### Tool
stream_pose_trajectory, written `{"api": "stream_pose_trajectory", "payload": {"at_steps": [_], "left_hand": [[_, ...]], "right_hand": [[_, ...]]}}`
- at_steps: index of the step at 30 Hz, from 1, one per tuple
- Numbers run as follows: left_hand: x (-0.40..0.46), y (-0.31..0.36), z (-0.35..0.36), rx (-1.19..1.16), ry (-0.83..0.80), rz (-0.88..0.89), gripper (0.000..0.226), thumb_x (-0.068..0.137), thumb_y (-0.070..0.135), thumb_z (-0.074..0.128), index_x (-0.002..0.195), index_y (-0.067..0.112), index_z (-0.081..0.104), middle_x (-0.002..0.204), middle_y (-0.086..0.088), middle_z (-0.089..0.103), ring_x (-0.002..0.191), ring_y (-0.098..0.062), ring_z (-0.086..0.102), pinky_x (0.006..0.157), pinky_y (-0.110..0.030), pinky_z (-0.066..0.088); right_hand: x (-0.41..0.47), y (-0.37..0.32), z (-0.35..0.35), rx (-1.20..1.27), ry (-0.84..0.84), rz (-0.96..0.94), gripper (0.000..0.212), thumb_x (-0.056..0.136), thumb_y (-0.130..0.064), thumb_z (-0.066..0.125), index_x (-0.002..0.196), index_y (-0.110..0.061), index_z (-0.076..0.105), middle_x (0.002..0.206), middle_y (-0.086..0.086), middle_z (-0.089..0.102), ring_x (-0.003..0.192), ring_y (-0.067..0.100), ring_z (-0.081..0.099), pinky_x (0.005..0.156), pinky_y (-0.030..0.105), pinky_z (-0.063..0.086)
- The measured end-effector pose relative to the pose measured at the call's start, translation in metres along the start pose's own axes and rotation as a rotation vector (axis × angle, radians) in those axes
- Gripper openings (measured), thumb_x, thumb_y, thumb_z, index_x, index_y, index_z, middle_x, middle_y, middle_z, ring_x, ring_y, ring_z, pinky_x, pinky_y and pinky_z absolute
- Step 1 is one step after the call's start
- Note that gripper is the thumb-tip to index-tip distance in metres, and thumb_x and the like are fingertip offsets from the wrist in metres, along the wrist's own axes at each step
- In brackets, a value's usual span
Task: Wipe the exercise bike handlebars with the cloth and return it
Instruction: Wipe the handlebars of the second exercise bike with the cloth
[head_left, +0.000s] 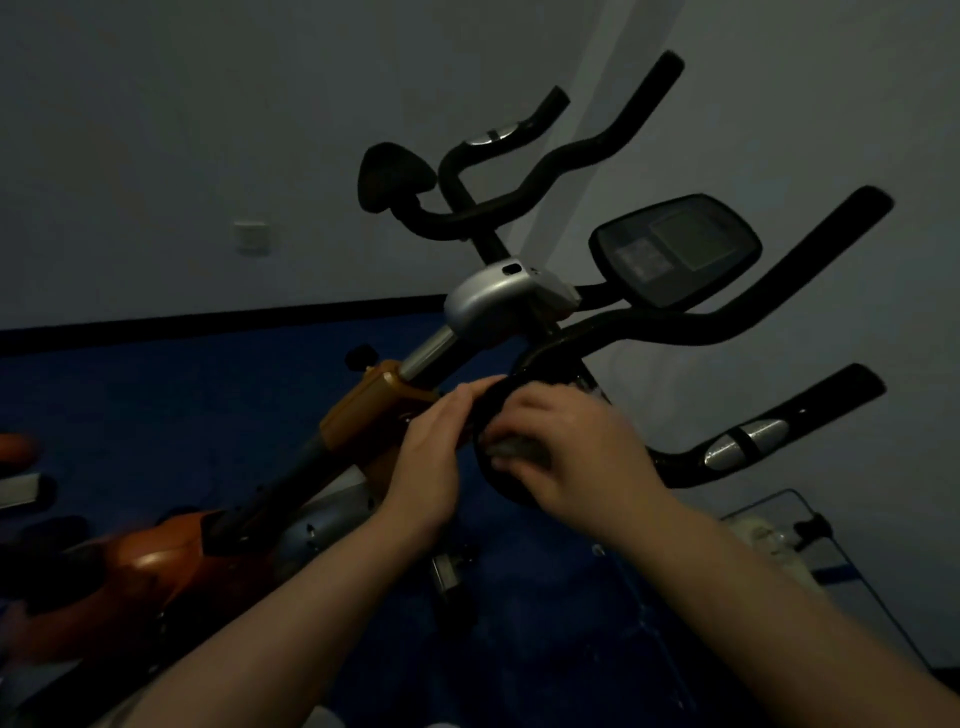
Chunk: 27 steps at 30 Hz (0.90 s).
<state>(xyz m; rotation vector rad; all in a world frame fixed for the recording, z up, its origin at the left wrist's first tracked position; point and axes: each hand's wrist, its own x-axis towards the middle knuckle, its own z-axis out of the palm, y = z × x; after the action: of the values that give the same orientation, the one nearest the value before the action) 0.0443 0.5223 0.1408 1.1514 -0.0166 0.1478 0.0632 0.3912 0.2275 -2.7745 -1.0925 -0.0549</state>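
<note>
both hands on the near handlebar loop, cloth under the right

the handlebars (691, 332) are black, curved bars spreading toward 1 and 3 o'clock from the silver clamp (493, 301), with a dark console (675, 249) between the bars at 1 o'clock. the left hand (431, 447) sits at 9 o'clock of the near loop, fingers curled onto the bar's padded edge. the right hand (576, 457) lies just at 3 o'clock of the left, nearly touching it, fingers bent down over the loop and pressing a pale cloth (519, 449) against the bar; only a small grey patch of the cloth shows beneath the fingertips, with a hint of white at the hand's 12 o'clock side. a silver pulse sensor (745, 441) sits on the bar at 3 o'clock of the right hand. the orange frame (374, 405) runs away toward 8 o'clock over a blue floor (545, 623).
</note>
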Motion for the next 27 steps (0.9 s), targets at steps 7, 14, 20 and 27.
{"api": "stream_pose_trajectory", "payload": {"at_steps": [7,14,20,27], "left_hand": [[0.005,0.003,0.003,0.077,-0.029,0.102,0.036,0.102,0.016,0.030,0.116,0.015,0.063,0.112,0.003,0.068,0.108,-0.004,0.062,0.087,-0.012,0.046],[0.015,0.010,0.001,0.082,-0.027,0.027,0.040,0.102,0.019,0.032,0.092,0.025,0.070,0.088,0.012,0.073,0.087,0.002,0.066,0.072,-0.008,0.047],[0.027,0.013,0.002,0.211,-0.062,0.066,0.041,0.102,0.024,0.031,0.101,0.013,0.070,0.100,-0.002,0.071,0.096,-0.009,0.065,0.080,-0.013,0.048],[0.047,0.007,0.031,0.410,0.068,0.106,0.035,0.101,0.022,0.035,0.073,0.014,0.054,0.070,-0.001,0.053,0.064,-0.006,0.048,0.062,-0.023,0.040]], "right_hand": [[0.005,-0.009,-0.001,-0.010,-0.008,0.027,0.020,0.078,-0.026,0.070,0.098,-0.027,0.068,0.104,-0.008,0.061,0.095,0.014,0.055,0.078,0.033,0.049],[0.014,-0.013,-0.003,-0.004,0.048,0.039,0.023,0.079,-0.023,0.068,0.101,-0.028,0.070,0.109,-0.009,0.063,0.098,0.015,0.057,0.081,0.034,0.049],[-0.012,0.002,-0.019,0.159,-0.050,0.125,0.019,0.069,-0.040,0.073,0.087,-0.034,0.069,0.090,-0.018,0.058,0.087,0.000,0.056,0.078,0.025,0.049],[0.020,-0.009,0.019,0.224,0.325,0.634,0.024,0.097,-0.035,0.041,0.113,-0.030,0.058,0.108,-0.004,0.055,0.099,0.013,0.050,0.079,0.033,0.048]]}}
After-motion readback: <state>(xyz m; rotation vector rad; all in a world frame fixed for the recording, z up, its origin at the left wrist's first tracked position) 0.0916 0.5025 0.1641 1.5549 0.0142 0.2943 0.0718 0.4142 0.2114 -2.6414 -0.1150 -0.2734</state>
